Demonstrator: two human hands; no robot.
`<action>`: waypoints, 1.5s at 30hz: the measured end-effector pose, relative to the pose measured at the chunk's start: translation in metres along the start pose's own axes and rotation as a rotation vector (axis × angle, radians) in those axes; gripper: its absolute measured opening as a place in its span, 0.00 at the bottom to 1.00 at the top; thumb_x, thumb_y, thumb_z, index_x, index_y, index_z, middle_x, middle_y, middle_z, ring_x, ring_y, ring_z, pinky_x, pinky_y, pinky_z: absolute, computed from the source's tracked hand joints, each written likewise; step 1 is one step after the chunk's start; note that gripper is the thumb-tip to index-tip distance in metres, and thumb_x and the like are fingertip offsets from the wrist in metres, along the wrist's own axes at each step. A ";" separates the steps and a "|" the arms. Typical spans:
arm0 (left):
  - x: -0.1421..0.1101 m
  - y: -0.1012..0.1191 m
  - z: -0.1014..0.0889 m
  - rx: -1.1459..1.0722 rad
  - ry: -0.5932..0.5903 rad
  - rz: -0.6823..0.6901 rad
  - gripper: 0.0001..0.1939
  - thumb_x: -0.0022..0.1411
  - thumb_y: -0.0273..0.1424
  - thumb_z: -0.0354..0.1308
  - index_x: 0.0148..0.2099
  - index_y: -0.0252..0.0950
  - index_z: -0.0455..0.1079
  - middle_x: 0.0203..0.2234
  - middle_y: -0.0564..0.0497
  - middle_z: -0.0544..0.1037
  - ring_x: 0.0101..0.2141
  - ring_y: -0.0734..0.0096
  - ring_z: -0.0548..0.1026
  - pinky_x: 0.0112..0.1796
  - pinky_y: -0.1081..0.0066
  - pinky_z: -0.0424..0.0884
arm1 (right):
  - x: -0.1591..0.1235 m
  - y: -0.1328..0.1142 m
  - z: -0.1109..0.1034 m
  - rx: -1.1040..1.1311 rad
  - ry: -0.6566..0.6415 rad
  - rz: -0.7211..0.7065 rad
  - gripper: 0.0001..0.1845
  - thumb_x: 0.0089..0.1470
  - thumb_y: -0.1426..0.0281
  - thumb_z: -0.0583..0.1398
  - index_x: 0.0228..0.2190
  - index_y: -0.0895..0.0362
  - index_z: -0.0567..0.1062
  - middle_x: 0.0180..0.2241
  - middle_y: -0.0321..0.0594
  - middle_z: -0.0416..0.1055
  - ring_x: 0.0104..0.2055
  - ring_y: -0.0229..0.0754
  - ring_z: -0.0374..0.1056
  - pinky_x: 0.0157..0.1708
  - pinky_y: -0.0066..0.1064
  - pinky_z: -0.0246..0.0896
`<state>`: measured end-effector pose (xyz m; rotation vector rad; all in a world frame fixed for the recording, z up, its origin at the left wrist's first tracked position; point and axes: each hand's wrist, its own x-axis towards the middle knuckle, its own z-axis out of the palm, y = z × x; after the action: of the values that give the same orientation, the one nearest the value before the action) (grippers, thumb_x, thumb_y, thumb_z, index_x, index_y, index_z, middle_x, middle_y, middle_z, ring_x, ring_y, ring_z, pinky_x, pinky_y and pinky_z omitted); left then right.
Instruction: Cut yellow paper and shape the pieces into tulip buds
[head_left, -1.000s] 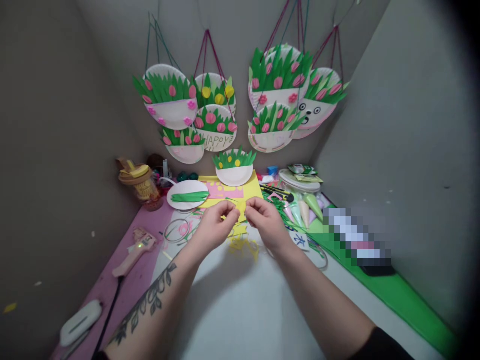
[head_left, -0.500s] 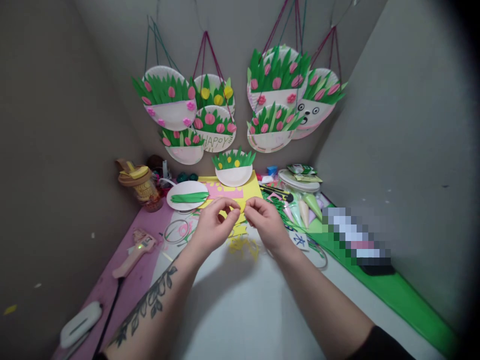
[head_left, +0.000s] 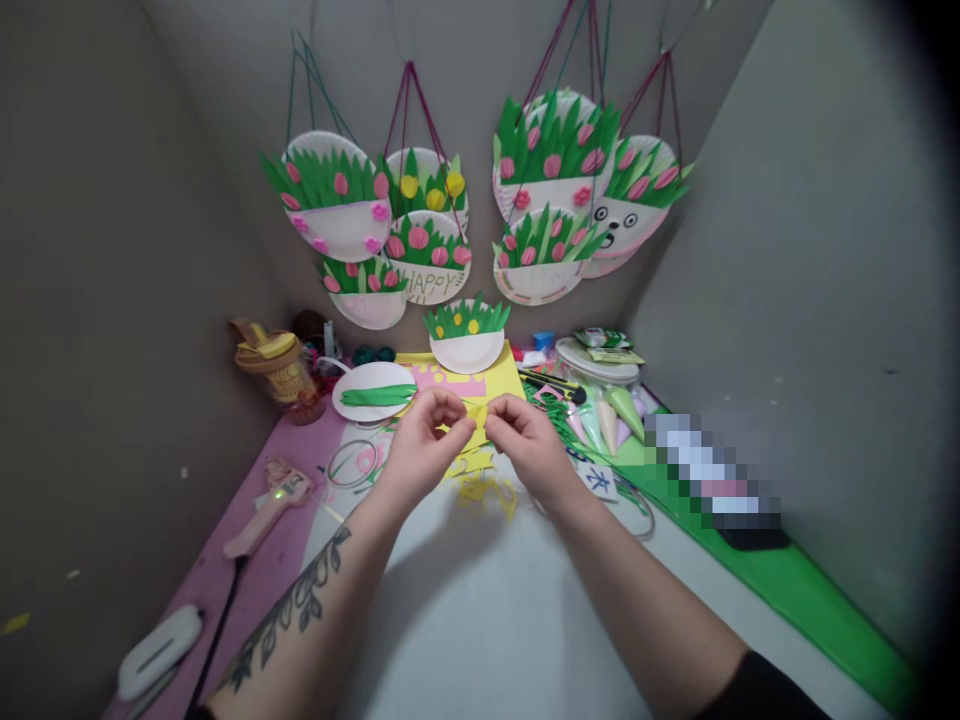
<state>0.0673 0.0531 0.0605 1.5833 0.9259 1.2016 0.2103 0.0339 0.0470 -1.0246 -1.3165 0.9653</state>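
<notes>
Left hand (head_left: 424, 450) and right hand (head_left: 531, 450) pinch a small yellow paper piece (head_left: 478, 412) above the surface (head_left: 465, 620).
The fingers of each hand are pressed together on the yellow piece, which is raised between them. A pink glue gun (head_left: 259, 525) lies off to the left, and yellow scraps (head_left: 480, 488) lie below the hands. Farther back, a white plate (head_left: 373, 372) bearing green strips (head_left: 379, 397) lies by a yellow sheet (head_left: 512, 370); beyond, decorated paper plates (head_left: 349, 228) hang on strings against the wall (head_left: 480, 60).
</notes>
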 end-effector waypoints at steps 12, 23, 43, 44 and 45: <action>0.001 0.003 -0.006 0.240 0.052 0.054 0.05 0.58 0.30 0.53 0.37 0.36 0.68 0.31 0.51 0.73 0.32 0.73 0.70 0.28 0.76 0.65 | 0.001 0.004 -0.003 -0.242 0.045 -0.107 0.06 0.51 0.69 0.56 0.23 0.56 0.66 0.21 0.31 0.60 0.24 0.35 0.55 0.24 0.27 0.50; 0.002 0.002 -0.011 0.437 -0.137 0.031 0.08 0.59 0.32 0.52 0.30 0.34 0.68 0.24 0.53 0.71 0.27 0.75 0.67 0.26 0.77 0.61 | 0.002 0.002 -0.004 -0.227 0.066 -0.053 0.07 0.49 0.68 0.57 0.23 0.55 0.67 0.20 0.31 0.61 0.23 0.35 0.56 0.24 0.28 0.51; 0.003 0.000 -0.012 0.411 -0.141 0.000 0.09 0.59 0.34 0.52 0.30 0.35 0.69 0.25 0.53 0.72 0.27 0.74 0.68 0.26 0.76 0.62 | 0.004 0.005 -0.004 -0.176 0.043 0.024 0.08 0.48 0.65 0.58 0.22 0.56 0.67 0.20 0.31 0.59 0.23 0.35 0.54 0.23 0.27 0.50; 0.003 0.000 -0.012 0.414 -0.142 -0.002 0.09 0.58 0.33 0.52 0.29 0.35 0.68 0.24 0.54 0.71 0.27 0.74 0.67 0.26 0.76 0.62 | 0.004 0.005 -0.004 -0.175 0.044 0.021 0.08 0.48 0.65 0.58 0.22 0.56 0.67 0.20 0.31 0.60 0.23 0.35 0.55 0.24 0.27 0.50; 0.003 0.000 -0.012 0.416 -0.143 -0.004 0.09 0.58 0.33 0.51 0.29 0.35 0.67 0.23 0.54 0.70 0.27 0.74 0.66 0.26 0.76 0.61 | 0.004 0.005 -0.004 -0.171 0.049 0.021 0.08 0.49 0.65 0.58 0.23 0.56 0.68 0.20 0.32 0.61 0.24 0.35 0.56 0.24 0.27 0.51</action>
<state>0.0569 0.0588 0.0623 1.9637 1.1351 0.9151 0.2148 0.0388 0.0435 -1.1877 -1.3676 0.8488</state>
